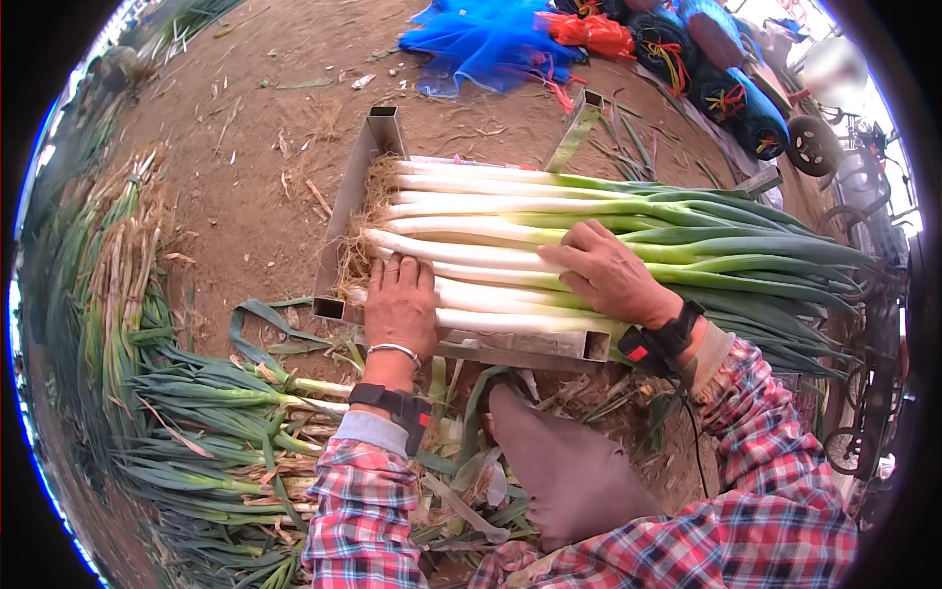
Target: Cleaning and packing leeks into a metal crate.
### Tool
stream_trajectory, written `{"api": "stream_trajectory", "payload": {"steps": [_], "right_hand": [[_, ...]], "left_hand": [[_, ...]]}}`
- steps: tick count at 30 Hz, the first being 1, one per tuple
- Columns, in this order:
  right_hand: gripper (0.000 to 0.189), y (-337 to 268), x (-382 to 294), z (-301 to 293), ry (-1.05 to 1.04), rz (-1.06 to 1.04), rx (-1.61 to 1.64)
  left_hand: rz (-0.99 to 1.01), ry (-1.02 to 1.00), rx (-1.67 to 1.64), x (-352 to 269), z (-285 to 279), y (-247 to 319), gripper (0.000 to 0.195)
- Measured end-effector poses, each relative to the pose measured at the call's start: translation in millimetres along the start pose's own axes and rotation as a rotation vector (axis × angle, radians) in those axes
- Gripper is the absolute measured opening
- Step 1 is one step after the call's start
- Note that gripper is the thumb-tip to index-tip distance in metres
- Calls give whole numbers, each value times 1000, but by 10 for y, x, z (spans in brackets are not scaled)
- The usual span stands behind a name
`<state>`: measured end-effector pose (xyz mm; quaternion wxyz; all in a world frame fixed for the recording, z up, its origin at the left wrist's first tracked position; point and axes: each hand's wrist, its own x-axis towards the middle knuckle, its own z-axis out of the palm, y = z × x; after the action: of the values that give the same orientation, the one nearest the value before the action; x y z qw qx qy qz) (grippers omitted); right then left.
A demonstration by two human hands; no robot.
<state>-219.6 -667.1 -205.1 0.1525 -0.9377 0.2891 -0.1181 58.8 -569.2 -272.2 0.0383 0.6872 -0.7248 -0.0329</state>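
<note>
Long green onions (471, 208) lie side by side in a metal frame (342, 213). Their roots (375, 188) face left and dark green leaves (765, 250) spread to the right past the frame. My left hand (401, 302) rests palm down on the white shanks near the root end, fingers close together; whether it grips any is hidden. Over the middle of the bundle, my right hand (607, 276) has its fingers curled on one onion stalk (471, 250), where white turns to green.
More green onions (213, 420) lie heaped on the soil at lower left, with a pile (125, 294) farther left. Blue netting (493, 44) and rolled blue bundles (728, 88) lie at the top. My knee (559, 464) is close below the frame. A cable (695, 442) hangs from my right wrist.
</note>
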Motion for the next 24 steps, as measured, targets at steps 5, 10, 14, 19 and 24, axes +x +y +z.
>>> {"api": "stream_trajectory", "payload": {"steps": [5,10,14,19,24], "right_hand": [[29,178,15,139,-24,22,-30],[25,162,-10,178,-64,50,-69],[36,104,-99,100,-135,78,-89],[64,-17,-568,-230,-144,72,-50],[84,-139,-715,-322,-211,95,-352]], "left_hand": [[57,159,41,-37,118,-22,83],[80,156,32,-64,-78,0,114],[13,-178,55,135,-209,73,114],[-25,-139,66,30,-62,7,109],[12,-41,91,98,-184,52,103]]}}
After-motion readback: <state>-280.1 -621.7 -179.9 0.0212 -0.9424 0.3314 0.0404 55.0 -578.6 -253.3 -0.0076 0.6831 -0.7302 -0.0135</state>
